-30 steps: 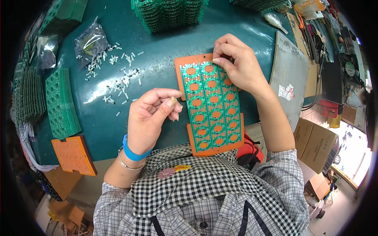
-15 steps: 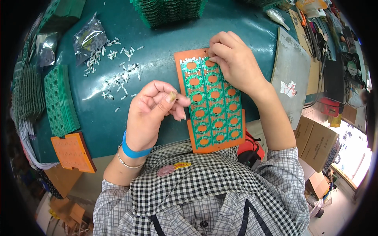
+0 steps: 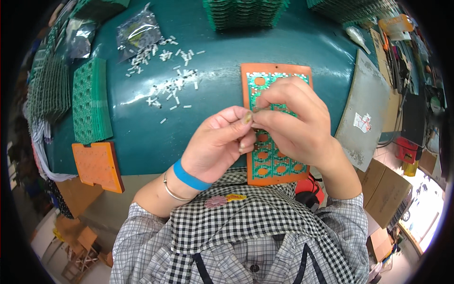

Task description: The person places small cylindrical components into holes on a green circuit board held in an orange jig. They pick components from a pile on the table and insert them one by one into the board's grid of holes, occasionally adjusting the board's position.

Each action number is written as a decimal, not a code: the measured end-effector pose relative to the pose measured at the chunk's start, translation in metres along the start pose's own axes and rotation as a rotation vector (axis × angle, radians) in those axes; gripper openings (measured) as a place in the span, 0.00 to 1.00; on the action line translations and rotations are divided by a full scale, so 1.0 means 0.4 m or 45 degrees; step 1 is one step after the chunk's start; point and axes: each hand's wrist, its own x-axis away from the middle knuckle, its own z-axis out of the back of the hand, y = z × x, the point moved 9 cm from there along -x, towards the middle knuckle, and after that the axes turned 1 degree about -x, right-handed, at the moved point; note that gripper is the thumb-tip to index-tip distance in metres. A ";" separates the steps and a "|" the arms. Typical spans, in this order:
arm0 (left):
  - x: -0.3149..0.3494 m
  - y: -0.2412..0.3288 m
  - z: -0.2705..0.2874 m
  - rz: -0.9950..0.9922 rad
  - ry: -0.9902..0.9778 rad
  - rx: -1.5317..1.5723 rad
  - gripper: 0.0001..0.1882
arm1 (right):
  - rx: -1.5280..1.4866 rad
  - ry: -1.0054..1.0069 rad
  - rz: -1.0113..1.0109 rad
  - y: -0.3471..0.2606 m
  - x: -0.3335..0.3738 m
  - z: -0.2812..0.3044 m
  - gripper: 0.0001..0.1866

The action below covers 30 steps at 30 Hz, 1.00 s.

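A panel of green circuit boards (image 3: 272,162) with oval cutouts lies in an orange fixture plate (image 3: 245,90) at the table's near edge. Over the panel, my left hand (image 3: 217,135), with a blue wristband, pinches thumb against fingers. My right hand (image 3: 305,120) is closed in a pinch too, its fingertips meeting those of the left and covering much of the panel's middle. Whatever sits between the fingertips is too small to make out. Small white parts (image 3: 177,85) with dark ends lie scattered to the left.
A clear bag (image 3: 139,33) lies beyond the loose parts. Stacked green boards (image 3: 90,102) and another orange plate (image 3: 98,165) stand at left; a further stack (image 3: 246,14) is at the back. On the right are a grey metal sheet (image 3: 362,106) and a cardboard box (image 3: 385,189).
My right hand has come from the panel's top edge down to my left hand, and their fingertips now meet. The whole view has shifted, with the table things appearing farther right.
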 end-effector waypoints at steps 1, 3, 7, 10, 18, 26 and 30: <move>0.003 -0.002 0.004 0.002 0.006 -0.026 0.06 | 0.028 -0.001 0.032 -0.005 -0.001 0.003 0.09; 0.014 0.039 0.022 -0.182 0.097 -0.429 0.08 | 0.007 -0.041 -0.054 0.016 -0.008 0.018 0.09; 0.071 0.269 -0.016 -0.989 0.416 -1.947 0.09 | -0.024 -0.018 -0.370 0.130 0.025 0.077 0.07; 0.062 0.370 0.039 -1.067 0.863 -2.549 0.10 | -0.085 -0.009 -0.643 0.207 0.066 0.087 0.06; 0.017 0.356 0.064 -1.036 0.885 -2.564 0.08 | -0.149 -0.063 -0.800 0.283 0.115 0.055 0.05; 0.015 0.332 0.047 -1.073 0.737 -2.637 0.05 | -0.074 -0.182 -0.678 0.260 0.113 0.048 0.04; 0.030 0.351 0.064 -1.038 0.793 -2.533 0.05 | -0.054 -0.196 -0.637 0.257 0.117 0.045 0.05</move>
